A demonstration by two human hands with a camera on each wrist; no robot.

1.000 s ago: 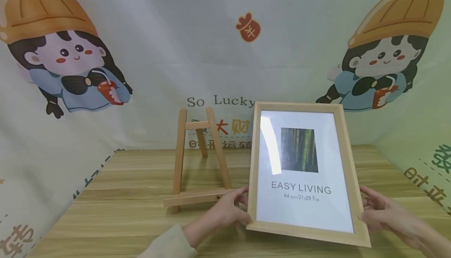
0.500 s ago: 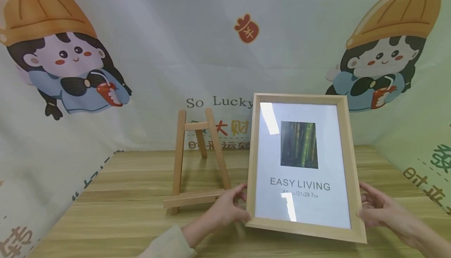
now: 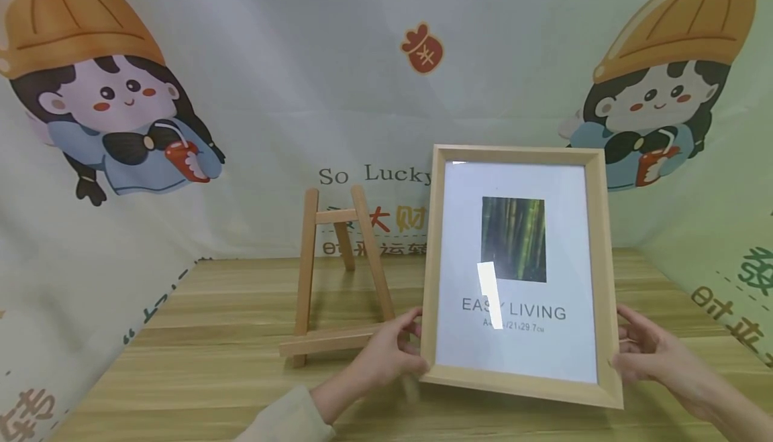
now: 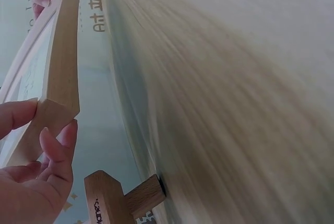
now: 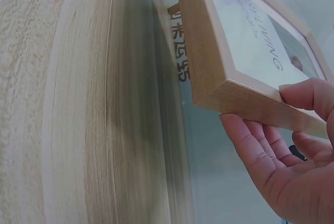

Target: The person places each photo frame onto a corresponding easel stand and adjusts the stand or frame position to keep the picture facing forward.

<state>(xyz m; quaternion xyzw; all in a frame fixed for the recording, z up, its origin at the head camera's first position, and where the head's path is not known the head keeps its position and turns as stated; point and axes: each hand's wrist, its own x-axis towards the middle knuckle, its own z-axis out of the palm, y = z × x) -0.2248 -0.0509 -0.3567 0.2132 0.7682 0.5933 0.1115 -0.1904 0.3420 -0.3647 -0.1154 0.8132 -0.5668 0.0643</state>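
A light wooden picture frame (image 3: pixel 429 261) is held up in both hands, tilted back a little, right of a small wooden easel (image 3: pixel 306 261). Behind its glazing is a white sheet with a bamboo picture and the words EASY LIVING. My left hand (image 3: pixel 386 355) grips the frame's left edge near the lower corner, thumb in front and fingers at the side and behind. On the opposite edge my right hand (image 3: pixel 655 361) pinches the frame low down. In both wrist views the frame's lower edge (image 4: pixel 65 51) hangs above the table. The left hand partly covers the easel's ledge.
The easel stands on the wood-grain table (image 3: pixel 199 361) close to the left hand. A pale cloth backdrop (image 3: pixel 290 60) with cartoon figures and lettering hangs behind and along both sides of the table.
Both hands have raised the picture frame slightly and tipped it more upright; its top edge is higher and the glare has shifted down the glazing. The easel has stayed in place.
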